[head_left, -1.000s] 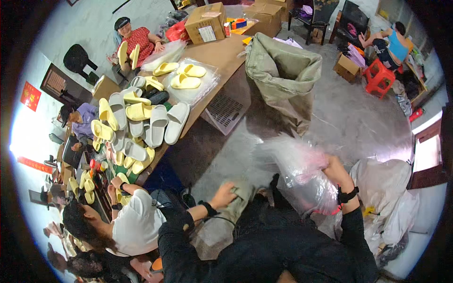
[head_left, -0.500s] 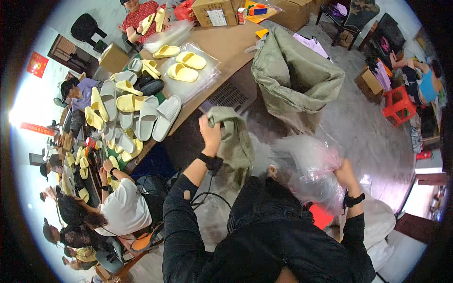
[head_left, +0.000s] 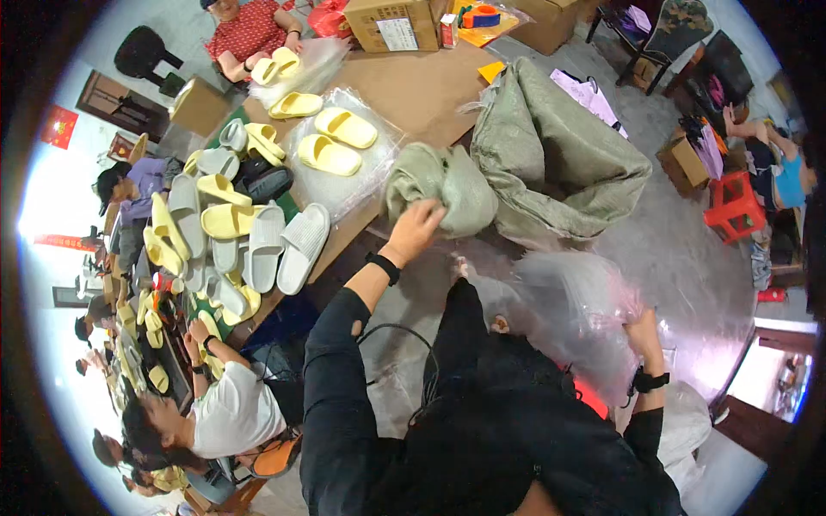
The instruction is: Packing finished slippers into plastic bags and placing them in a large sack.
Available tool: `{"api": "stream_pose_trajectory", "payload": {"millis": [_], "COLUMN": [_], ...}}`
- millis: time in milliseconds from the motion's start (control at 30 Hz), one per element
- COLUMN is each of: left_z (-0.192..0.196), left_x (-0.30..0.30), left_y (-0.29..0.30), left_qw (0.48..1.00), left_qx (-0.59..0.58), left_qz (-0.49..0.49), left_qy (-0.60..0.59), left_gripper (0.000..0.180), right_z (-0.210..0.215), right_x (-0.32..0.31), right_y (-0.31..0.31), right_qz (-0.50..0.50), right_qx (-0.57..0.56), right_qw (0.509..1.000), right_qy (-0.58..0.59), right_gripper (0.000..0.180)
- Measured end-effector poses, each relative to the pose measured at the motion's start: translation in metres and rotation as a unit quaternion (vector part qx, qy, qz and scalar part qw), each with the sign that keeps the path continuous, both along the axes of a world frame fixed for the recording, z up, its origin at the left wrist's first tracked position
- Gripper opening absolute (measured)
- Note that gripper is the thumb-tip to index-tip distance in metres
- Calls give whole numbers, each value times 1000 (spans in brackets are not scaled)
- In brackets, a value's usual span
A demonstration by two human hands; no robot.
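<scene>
Head view, left hand (head_left: 415, 227) with fingers curled, gripping a bundled grey-green cloth (head_left: 443, 185) at the surface (head_left: 413, 95) edge, open sack (head_left: 559, 163) just beyond, right hand (head_left: 641, 331) fingers clutching a clear plastic bag (head_left: 559, 314), yellow slippers (head_left: 335, 142) left of the cloth

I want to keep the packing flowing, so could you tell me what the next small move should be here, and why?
Probably bring the left hand with its pale green slippers down to the clear plastic bag that the right hand grips at its edge. The slippers are held up by the table edge, apart from the bag, which lies over the lap.
</scene>
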State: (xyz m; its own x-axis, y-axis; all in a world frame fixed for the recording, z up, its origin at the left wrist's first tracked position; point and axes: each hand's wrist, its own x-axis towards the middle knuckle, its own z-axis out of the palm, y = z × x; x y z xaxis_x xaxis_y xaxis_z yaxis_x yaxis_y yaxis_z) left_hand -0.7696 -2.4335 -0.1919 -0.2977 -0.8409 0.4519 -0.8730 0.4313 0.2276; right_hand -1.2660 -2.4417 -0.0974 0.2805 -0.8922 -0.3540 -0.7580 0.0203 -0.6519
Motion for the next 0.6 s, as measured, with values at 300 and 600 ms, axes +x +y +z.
{"api": "stream_pose_trajectory", "payload": {"millis": [300,600], "left_z": [-137,-267], "left_x": [47,21], "left_y": [-55,-116], "left_qw": [937,795], "left_qx": [191,520], "left_qz": [-112,307], "left_qy": [-272,-59], "left_gripper": [21,25], "right_z": [-15,22], "right_x": [38,48], "right_y": [-47,-62], "right_qz": [-25,-15], "right_qx": [27,23], "right_qw": [997,985], "right_qy": [74,168], "right_gripper": [23,41]}}
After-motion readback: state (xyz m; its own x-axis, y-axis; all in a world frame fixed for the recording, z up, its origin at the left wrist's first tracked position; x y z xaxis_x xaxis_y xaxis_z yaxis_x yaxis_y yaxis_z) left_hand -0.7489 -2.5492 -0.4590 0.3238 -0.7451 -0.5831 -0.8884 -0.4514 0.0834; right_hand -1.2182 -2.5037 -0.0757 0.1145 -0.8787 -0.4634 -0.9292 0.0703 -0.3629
